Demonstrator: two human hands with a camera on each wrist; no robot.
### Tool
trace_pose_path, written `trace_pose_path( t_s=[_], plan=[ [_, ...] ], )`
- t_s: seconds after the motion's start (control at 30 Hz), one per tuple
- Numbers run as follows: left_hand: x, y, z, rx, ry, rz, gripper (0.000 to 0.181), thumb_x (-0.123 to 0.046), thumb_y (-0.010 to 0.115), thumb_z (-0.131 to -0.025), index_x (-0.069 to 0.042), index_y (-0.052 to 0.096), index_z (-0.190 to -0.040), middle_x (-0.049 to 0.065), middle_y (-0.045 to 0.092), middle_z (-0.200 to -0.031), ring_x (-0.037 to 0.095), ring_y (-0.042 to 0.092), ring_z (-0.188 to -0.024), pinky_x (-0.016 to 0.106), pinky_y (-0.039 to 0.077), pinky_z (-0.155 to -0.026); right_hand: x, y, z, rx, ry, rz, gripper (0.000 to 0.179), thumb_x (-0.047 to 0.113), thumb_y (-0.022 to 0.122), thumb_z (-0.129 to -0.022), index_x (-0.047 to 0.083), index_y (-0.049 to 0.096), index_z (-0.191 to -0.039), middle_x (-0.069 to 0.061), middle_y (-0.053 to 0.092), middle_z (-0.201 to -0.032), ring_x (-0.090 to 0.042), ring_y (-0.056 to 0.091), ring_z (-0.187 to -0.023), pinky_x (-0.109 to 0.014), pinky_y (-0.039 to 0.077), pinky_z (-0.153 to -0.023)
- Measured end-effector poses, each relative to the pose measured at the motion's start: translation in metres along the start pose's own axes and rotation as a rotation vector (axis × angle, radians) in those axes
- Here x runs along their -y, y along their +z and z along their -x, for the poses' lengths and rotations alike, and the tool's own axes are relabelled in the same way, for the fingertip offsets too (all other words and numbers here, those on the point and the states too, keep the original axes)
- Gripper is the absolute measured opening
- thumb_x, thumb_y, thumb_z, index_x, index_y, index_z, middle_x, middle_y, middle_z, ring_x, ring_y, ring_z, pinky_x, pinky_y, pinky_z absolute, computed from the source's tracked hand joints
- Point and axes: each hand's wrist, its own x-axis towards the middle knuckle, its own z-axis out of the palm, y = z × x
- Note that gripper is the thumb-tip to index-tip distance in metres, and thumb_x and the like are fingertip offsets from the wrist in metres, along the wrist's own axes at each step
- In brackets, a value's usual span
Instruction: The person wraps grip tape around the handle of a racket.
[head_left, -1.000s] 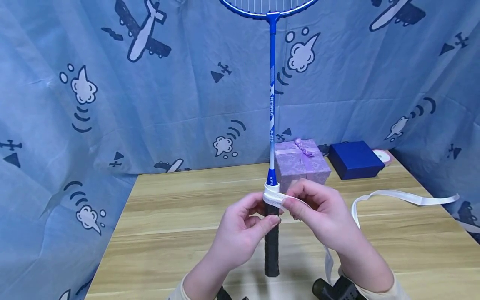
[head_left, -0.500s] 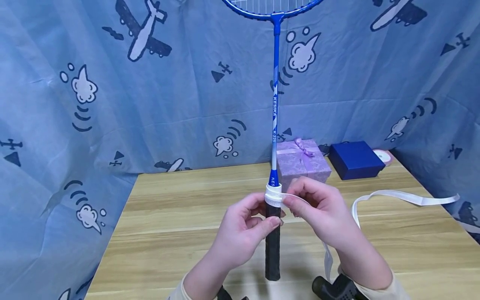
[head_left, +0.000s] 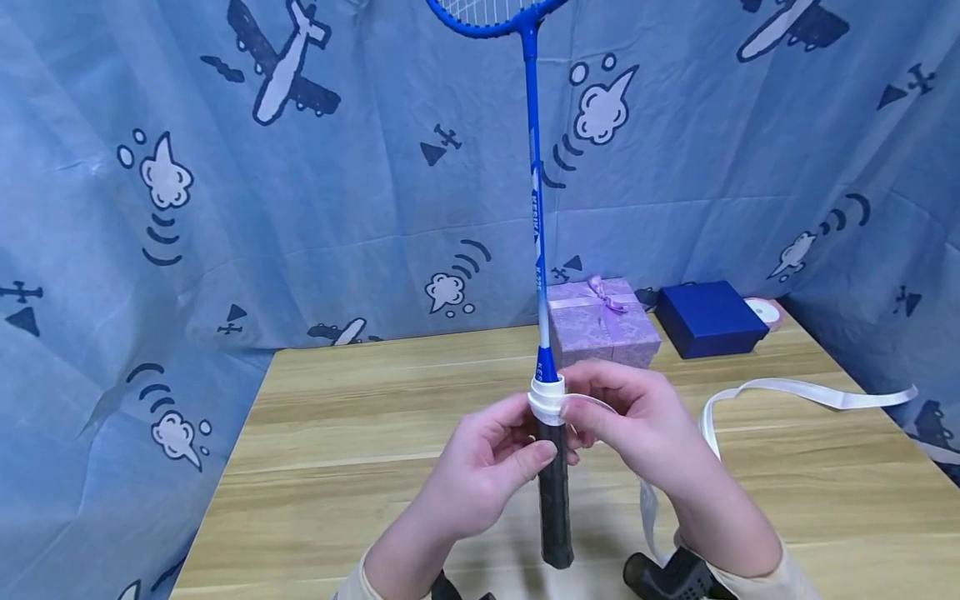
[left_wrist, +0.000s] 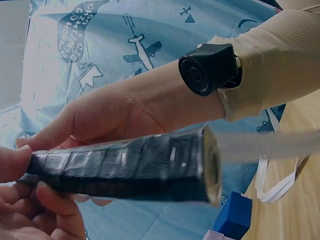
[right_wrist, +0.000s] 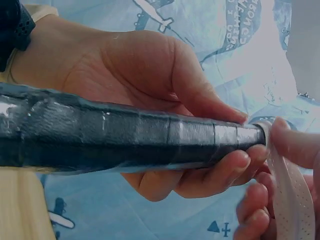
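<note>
A blue badminton racket point(head_left: 540, 275) with a black wrapped handle point(head_left: 555, 508) stands nearly upright before me, its head cut off by the frame. White perforated tape point(head_left: 547, 400) circles the top of the grip. My left hand point(head_left: 480, 475) holds the handle just below that band, thumb in front and fingers behind. My right hand point(head_left: 641, 417) pinches the tape beside the band. In the right wrist view, the tape point(right_wrist: 290, 200) hangs down from the pinch. The left wrist view shows the handle's butt end point(left_wrist: 212, 165) close up.
The tape's long tail point(head_left: 810, 392) trails across the wooden table point(head_left: 360, 433) on the right. At the back stand a purple gift box point(head_left: 603, 325) with a bow, a dark blue box point(head_left: 708, 321) and a ribbon roll point(head_left: 765, 312). A blue printed curtain point(head_left: 360, 208) hangs behind.
The racket has turned about its shaft and tilted, its head moving left and its butt slightly right. The tape now lies flatter round the grip; both hands keep their hold.
</note>
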Motion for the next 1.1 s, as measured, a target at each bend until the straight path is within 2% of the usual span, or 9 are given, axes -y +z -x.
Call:
trace_pose_path(
  t_s=[0.1,0.2,0.43,0.57,0.67,0.77,0.83,0.93,1.1],
  plan=[
    [0.002,-0.001,0.0,0.052,0.03,0.025,0.034,0.006,0.053,-0.101,0.015,0.052,-0.134,0.041,0.061,-0.113,0.054,0.065,-0.098,0.042,0.061,-0.095,-0.003,-0.001,-0.001,0.09,-0.054,-0.065,0.03,-0.01,0.057,-0.099,0.006,0.07,-0.121,0.0,0.067,-0.093,-0.017,0.059,-0.065,-0.029,0.054,-0.055],
    [0.005,-0.003,0.0,0.106,0.057,0.063,0.035,0.008,0.05,-0.102,0.017,0.048,-0.136,0.044,0.058,-0.114,0.056,0.063,-0.099,0.047,0.06,-0.096,-0.005,-0.001,-0.002,0.122,-0.083,-0.081,0.029,-0.011,0.055,-0.099,0.003,0.069,-0.12,-0.002,0.064,-0.099,-0.017,0.06,-0.073,-0.028,0.054,-0.059],
    [0.007,-0.006,-0.002,0.224,0.08,0.14,0.035,0.006,0.042,-0.105,0.021,0.04,-0.137,0.047,0.051,-0.113,0.061,0.058,-0.1,0.051,0.058,-0.1,-0.004,0.002,-0.002,0.066,-0.06,-0.039,0.021,-0.012,0.061,-0.095,0.001,0.068,-0.11,-0.01,0.056,-0.098,-0.021,0.058,-0.091,-0.028,0.054,-0.075],
    [0.008,-0.006,-0.002,0.246,0.073,0.136,0.036,0.005,0.04,-0.106,0.02,0.038,-0.138,0.045,0.049,-0.112,0.047,0.061,-0.101,0.045,0.059,-0.1,-0.003,0.005,-0.002,0.019,-0.102,-0.012,0.025,-0.017,0.062,-0.09,-0.001,0.068,-0.108,-0.008,0.054,-0.099,-0.019,0.056,-0.09,-0.026,0.054,-0.071],
    [0.007,-0.004,-0.001,0.192,0.047,0.07,0.037,0.006,0.05,-0.102,0.016,0.043,-0.137,0.041,0.052,-0.109,0.028,0.062,-0.099,0.035,0.059,-0.095,-0.002,0.007,-0.001,-0.008,-0.13,0.027,0.029,-0.021,0.063,-0.087,-0.001,0.069,-0.107,-0.005,0.053,-0.098,-0.017,0.055,-0.087,-0.024,0.054,-0.062],
    [0.005,0.0,-0.001,0.066,0.005,-0.051,0.041,0.004,0.066,-0.095,0.006,0.053,-0.135,0.03,0.061,-0.107,0.015,0.064,-0.097,0.029,0.059,-0.089,0.0,0.009,-0.001,-0.043,-0.118,0.091,0.03,-0.02,0.066,-0.086,0.0,0.071,-0.108,-0.003,0.054,-0.098,-0.015,0.055,-0.085,-0.023,0.052,-0.056],
    [0.004,0.002,-0.002,-0.029,-0.011,-0.148,0.044,0.002,0.075,-0.09,-0.002,0.058,-0.131,0.021,0.069,-0.106,0.011,0.066,-0.093,0.027,0.059,-0.083,0.001,0.009,-0.002,-0.066,-0.1,0.128,0.029,-0.02,0.067,-0.086,0.0,0.071,-0.108,-0.002,0.054,-0.097,-0.013,0.056,-0.082,-0.022,0.054,-0.055],
    [0.003,0.005,-0.002,-0.136,-0.027,-0.247,0.048,-0.002,0.081,-0.086,-0.01,0.059,-0.127,0.012,0.076,-0.106,0.009,0.067,-0.088,0.027,0.06,-0.079,0.0,0.01,-0.003,-0.102,-0.13,0.152,0.028,-0.019,0.069,-0.086,-0.001,0.071,-0.107,-0.003,0.055,-0.096,-0.012,0.056,-0.078,-0.021,0.052,-0.054],
    [0.001,0.008,-0.002,-0.211,-0.067,-0.313,0.046,-0.003,0.083,-0.085,-0.013,0.06,-0.124,0.008,0.076,-0.105,0.009,0.071,-0.086,0.028,0.063,-0.078,0.0,0.012,-0.004,-0.146,-0.163,0.238,0.03,-0.016,0.076,-0.082,0.003,0.073,-0.105,-0.001,0.054,-0.093,-0.011,0.049,-0.078,-0.024,0.041,-0.05]
  ],
)
